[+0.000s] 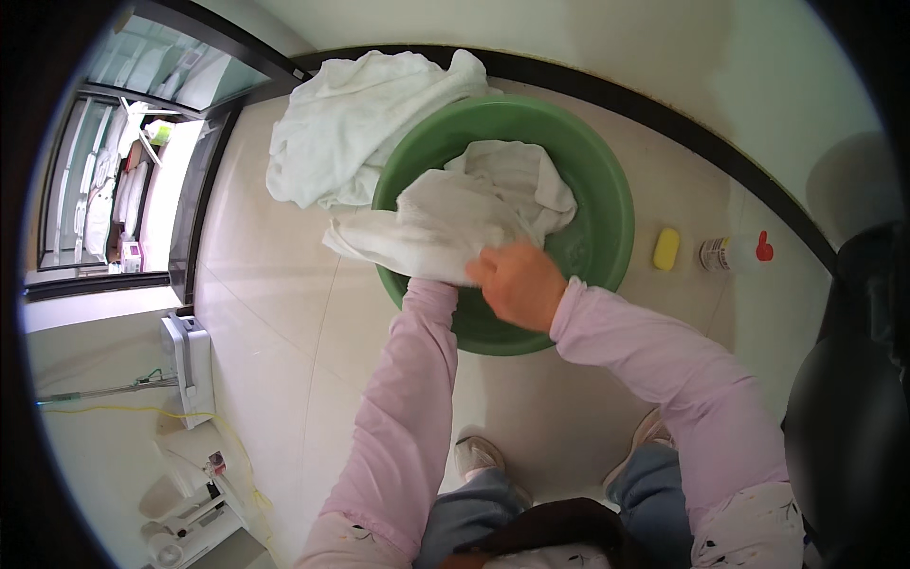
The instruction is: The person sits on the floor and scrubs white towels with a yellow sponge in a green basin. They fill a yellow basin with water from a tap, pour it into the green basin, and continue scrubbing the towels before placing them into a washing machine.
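A round green plastic basin (611,192) stands on the tiled floor before me, with a little water low in it. A wet white cloth (455,206) lies bunched inside, and one end hangs over the basin's left rim. My right hand (522,284) is closed in a fist on the near edge of this cloth, somewhat blurred. My left hand is under the cloth, almost wholly hidden; its pink sleeve (430,302) comes in over the near rim. Whether its fingers grip the fabric is not visible.
White fabric (355,128) is heaped behind the basin's left side. To the right lie a yellow bar of soap (666,249) and a clear bottle with a red cap (732,254). A dark-framed glass cabinet (192,206) stands left, a yellow cord (234,437) below it.
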Demonstrator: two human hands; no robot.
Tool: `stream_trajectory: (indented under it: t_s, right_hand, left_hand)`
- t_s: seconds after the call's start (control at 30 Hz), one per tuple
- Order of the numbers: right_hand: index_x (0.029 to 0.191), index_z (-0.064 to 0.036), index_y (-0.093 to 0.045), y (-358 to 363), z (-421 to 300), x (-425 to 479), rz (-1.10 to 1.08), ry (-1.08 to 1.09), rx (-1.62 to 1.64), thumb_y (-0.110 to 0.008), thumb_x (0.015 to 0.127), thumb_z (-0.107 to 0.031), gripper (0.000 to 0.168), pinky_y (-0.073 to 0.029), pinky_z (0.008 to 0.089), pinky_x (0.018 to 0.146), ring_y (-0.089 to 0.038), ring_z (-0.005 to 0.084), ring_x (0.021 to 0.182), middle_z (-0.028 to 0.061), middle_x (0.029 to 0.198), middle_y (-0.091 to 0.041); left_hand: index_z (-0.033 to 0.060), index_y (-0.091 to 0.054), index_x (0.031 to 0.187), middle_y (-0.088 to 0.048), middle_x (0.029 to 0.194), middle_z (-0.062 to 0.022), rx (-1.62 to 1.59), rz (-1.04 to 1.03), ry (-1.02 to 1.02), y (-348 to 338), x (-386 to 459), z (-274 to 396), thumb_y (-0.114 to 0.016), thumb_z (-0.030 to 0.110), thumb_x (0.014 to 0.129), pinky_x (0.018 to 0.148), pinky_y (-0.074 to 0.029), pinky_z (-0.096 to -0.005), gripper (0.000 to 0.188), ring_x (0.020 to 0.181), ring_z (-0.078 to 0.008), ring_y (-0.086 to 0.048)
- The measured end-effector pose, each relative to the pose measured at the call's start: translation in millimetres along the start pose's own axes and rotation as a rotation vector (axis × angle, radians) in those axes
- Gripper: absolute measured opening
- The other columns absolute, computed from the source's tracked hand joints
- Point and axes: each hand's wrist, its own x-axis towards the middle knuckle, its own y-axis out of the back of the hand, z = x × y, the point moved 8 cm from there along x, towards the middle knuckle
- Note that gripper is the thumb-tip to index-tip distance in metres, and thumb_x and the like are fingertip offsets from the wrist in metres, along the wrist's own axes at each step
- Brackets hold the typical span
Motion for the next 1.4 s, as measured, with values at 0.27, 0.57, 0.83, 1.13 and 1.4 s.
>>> stream_trajectory:
  t_s: [0.27,0.57,0.83,1.13,1.4]
  right_hand:
    - [0.085,-0.007,-0.056,73,43,-63,-0.017,-0.087,0.02,-0.053,0.067,0.001,0.02,-0.048,0.0367,0.058,-0.058,0.0264,0.066,0.0097,0.08,-0.055]
    - [0.104,0.0,-0.05,77,255,-238,-0.217,-1.119,-0.387,-0.057,0.078,-0.013,0.03,-0.047,0.0426,0.078,-0.056,0.0377,0.092,0.0226,0.099,-0.054]
    - [0.115,-0.007,-0.038,11,275,-229,-0.25,-1.287,-0.414,-0.06,0.075,-0.009,0.046,-0.046,0.044,0.082,-0.055,0.0385,0.097,0.0222,0.1,-0.052]
    - [0.11,-0.009,-0.047,100,198,-136,0.376,-0.759,0.198,-0.054,0.085,-0.012,0.027,-0.044,0.035,0.072,-0.054,0.0241,0.08,0.0136,0.094,-0.054]
    - [0.105,-0.004,-0.051,-9,12,18,0.367,-0.212,0.322,-0.055,0.083,-0.017,0.025,-0.041,0.0435,0.083,-0.051,0.0365,0.095,0.0193,0.099,-0.054]
  left_hand:
    - [0.0128,-0.055,0.105,-0.052,0.11,-0.01,1.051,-0.056,-0.192,8,8,94,-0.051,0.028,0.079,0.09,-0.034,-0.04,0.031,0.106,-0.0271,-0.046]
    - [0.0121,-0.042,0.128,-0.044,0.128,-0.009,1.184,-0.454,0.423,3,-4,103,-0.061,0.034,0.076,0.095,-0.035,-0.0341,0.06,0.116,-0.0229,-0.043]
    - [0.0115,-0.042,0.128,-0.045,0.128,-0.009,0.99,-0.25,0.065,8,-4,109,-0.059,0.032,0.078,0.097,-0.033,-0.0337,0.057,0.117,-0.0228,-0.041]
    - [0.0108,-0.041,0.128,-0.045,0.126,-0.0089,1.052,-0.32,0.034,15,-2,134,-0.055,0.03,0.081,0.1,-0.031,-0.0332,0.053,0.12,-0.0227,-0.039]
    - [0.011,-0.047,0.121,-0.052,0.116,-0.0071,0.821,-0.126,-0.067,10,-33,109,-0.053,0.027,0.08,0.092,-0.037,-0.0371,0.044,0.11,-0.025,-0.047]
